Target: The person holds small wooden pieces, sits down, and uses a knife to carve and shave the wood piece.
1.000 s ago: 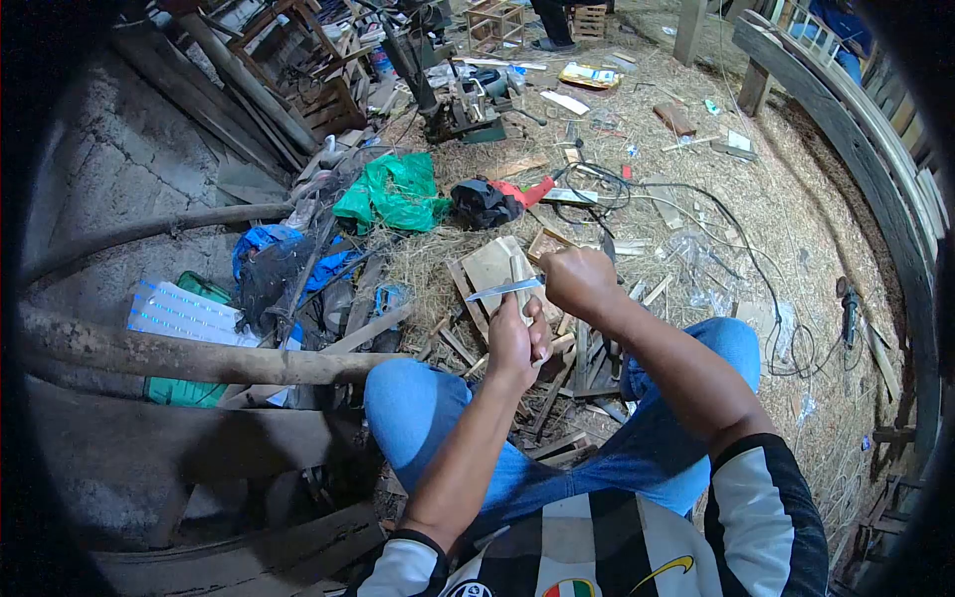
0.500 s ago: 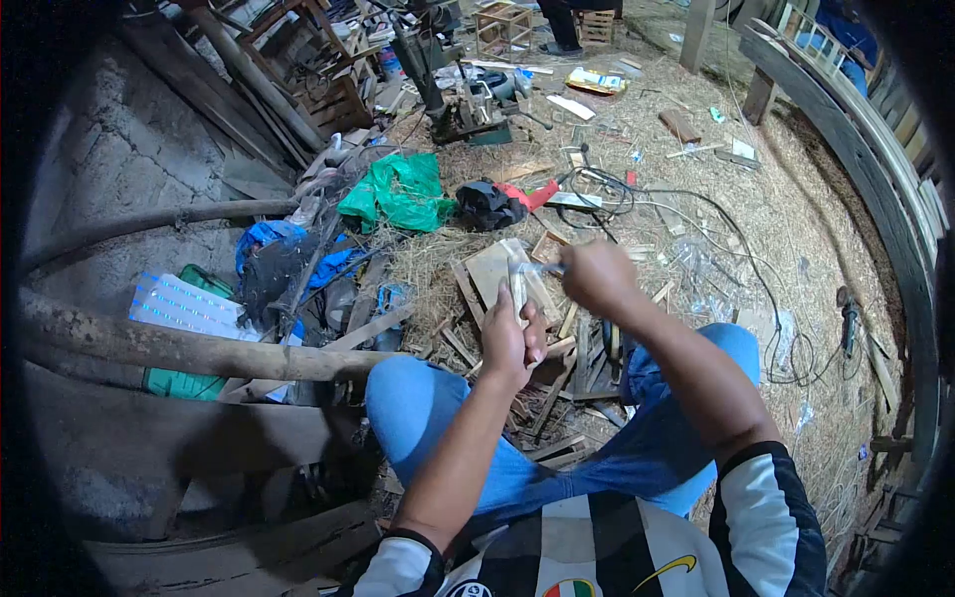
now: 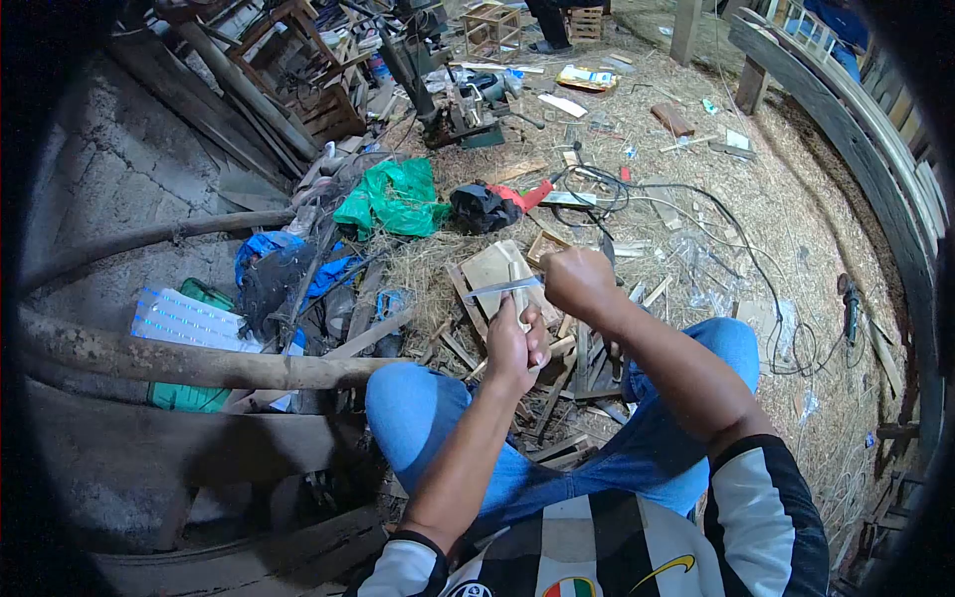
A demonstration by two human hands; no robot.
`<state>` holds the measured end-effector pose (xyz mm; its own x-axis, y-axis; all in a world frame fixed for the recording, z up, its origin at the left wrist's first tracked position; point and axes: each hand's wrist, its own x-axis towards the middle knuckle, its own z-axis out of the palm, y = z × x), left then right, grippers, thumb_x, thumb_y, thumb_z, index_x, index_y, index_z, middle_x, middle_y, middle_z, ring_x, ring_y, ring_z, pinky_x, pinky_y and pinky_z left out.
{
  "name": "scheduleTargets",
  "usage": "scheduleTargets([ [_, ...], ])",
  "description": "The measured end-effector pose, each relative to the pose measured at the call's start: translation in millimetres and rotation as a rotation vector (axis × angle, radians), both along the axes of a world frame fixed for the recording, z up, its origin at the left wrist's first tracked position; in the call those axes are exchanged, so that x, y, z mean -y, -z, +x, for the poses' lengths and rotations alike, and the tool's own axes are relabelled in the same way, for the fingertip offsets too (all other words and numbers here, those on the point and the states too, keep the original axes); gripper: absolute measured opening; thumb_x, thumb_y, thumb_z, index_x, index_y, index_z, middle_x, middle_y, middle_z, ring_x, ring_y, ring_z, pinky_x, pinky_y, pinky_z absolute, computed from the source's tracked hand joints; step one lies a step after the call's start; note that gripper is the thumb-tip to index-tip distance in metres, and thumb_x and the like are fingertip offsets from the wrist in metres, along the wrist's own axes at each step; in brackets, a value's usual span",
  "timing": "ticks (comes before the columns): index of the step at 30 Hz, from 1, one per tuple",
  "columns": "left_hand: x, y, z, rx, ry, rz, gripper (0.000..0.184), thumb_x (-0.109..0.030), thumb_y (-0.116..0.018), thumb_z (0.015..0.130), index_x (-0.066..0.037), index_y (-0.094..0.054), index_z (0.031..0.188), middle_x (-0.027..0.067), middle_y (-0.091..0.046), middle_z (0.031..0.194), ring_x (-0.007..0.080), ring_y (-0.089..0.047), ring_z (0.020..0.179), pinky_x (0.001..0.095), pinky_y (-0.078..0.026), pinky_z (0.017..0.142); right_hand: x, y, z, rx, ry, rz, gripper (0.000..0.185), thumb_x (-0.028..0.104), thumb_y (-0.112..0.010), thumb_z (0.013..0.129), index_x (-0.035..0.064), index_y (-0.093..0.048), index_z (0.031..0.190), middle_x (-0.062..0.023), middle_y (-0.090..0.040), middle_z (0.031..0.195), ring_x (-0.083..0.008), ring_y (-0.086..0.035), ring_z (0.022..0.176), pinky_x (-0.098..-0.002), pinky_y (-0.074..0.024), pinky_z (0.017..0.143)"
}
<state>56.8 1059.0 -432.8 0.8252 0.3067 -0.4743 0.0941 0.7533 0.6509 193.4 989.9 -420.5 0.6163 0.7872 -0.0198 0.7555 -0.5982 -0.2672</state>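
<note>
My left hand is closed around a short, pale wooden stick that stands up between thumb and fingers. My right hand is shut on a knife, its handle hidden in the fist. The bright knife blade points left and lies across the upper part of the stick, just above my left thumb. Beneath both hands is a pale wooden board on the ground, with loose wood offcuts between my knees.
Ahead lie a green plastic bag and a black-and-red bundle. A dark cable runs over the straw-strewn ground to a power tool at right. A wooden pole crosses at left. Other people show at the far edge.
The knife blade has come further left across the stick, as my right hand moved slightly left and down. My left hand keeps its hold on the stick.
</note>
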Motion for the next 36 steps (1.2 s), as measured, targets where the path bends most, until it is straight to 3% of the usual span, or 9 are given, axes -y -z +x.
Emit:
scheduleTargets([
  [5,-0.3,7.5,1.3,0.007,-0.013,-0.010,0.047,-0.052,-0.029,0.103,-0.019,-0.043,0.073,-0.0055,-0.032,0.046,0.0099,-0.027,0.033,0.0252,-0.024,0.032,-0.6,22.2,10.6,0.039,0.010,0.014,0.018,0.015,-0.057,0.076,0.0060,-0.071,0.083,-0.0202,-0.069,0.075,-0.0370,-0.070,0.070,-0.0485,-0.0553,0.062],
  [10,-6.0,13.0,0.1,-0.009,-0.015,-0.047,0.047,-0.052,-0.029,0.103,-0.019,-0.044,0.074,-0.0054,-0.033,0.047,0.0097,-0.027,0.034,0.0249,-0.023,0.032,3.5,15.1,13.7,0.025,0.015,0.006,0.019,0.012,-0.056,0.078,0.0017,-0.072,0.080,-0.0216,-0.070,0.081,-0.0358,-0.071,0.073,-0.0469,-0.0574,0.064],
  [17,1.2,18.4,-2.8,-0.014,0.009,0.015,0.049,-0.053,-0.027,0.103,-0.017,-0.043,0.074,-0.0047,-0.033,0.047,0.0100,-0.028,0.034,0.0261,-0.024,0.033,0.8,15.0,2.9,0.033,-0.019,0.010,0.017,0.011,-0.058,0.076,0.0029,-0.072,0.078,-0.0216,-0.070,0.078,-0.0358,-0.071,0.072,-0.0470,-0.0570,0.064],
  [21,2.3,15.6,-2.5,-0.012,0.072,-0.001,0.049,-0.053,-0.027,0.103,-0.017,-0.042,0.073,-0.0047,-0.032,0.046,0.0106,-0.028,0.033,0.0263,-0.024,0.033,2.4,15.3,7.1,0.008,-0.050,0.007,0.018,0.013,-0.057,0.078,0.0038,-0.072,0.077,-0.0208,-0.070,0.079,-0.0353,-0.071,0.073,-0.0460,-0.0570,0.064],
  [23,1.9,14.6,-1.5,-0.041,0.066,-0.018,0.049,-0.053,-0.027,0.103,-0.017,-0.043,0.073,-0.0049,-0.032,0.046,0.0106,-0.028,0.033,0.0260,-0.024,0.033,3.7,24.9,15.4,0.061,-0.043,0.009,0.017,0.016,-0.056,0.077,0.0089,-0.071,0.082,-0.0182,-0.069,0.074,-0.0347,-0.070,0.069,-0.0468,-0.0557,0.062],
  [29,-10.3,16.3,-2.9,-0.040,0.020,-0.099,0.048,-0.053,-0.030,0.102,-0.018,-0.042,0.072,-0.0055,-0.032,0.046,0.0093,-0.027,0.033,0.0252,-0.024,0.032,6.3,34.6,26.1,0.028,0.049,0.010,0.019,0.014,-0.056,0.079,0.0036,-0.072,0.076,-0.0214,-0.070,0.079,-0.0360,-0.071,0.073,-0.0464,-0.0571,0.063],
  [32,-10.0,13.4,-2.2,-0.037,0.027,-0.073,0.049,-0.052,-0.025,0.104,-0.016,-0.043,0.075,-0.0038,-0.033,0.048,0.0107,-0.028,0.035,0.0259,-0.024,0.035,6.6,31.3,19.7,0.075,0.054,0.020,0.018,0.013,-0.057,0.078,0.0033,-0.072,0.075,-0.0209,-0.070,0.077,-0.0358,-0.071,0.072,-0.0464,-0.0570,0.063],
  [36,-0.6,17.0,-3.2,-0.041,0.034,-0.002,0.048,-0.055,-0.032,0.102,-0.018,-0.042,0.073,-0.0056,-0.031,0.046,0.0095,-0.028,0.033,0.0258,-0.024,0.033,-0.4,18.6,2.5,0.032,-0.036,0.010,0.016,0.011,-0.058,0.077,0.0029,-0.072,0.076,-0.0204,-0.070,0.076,-0.0356,-0.071,0.071,-0.0466,-0.0571,0.062],
])
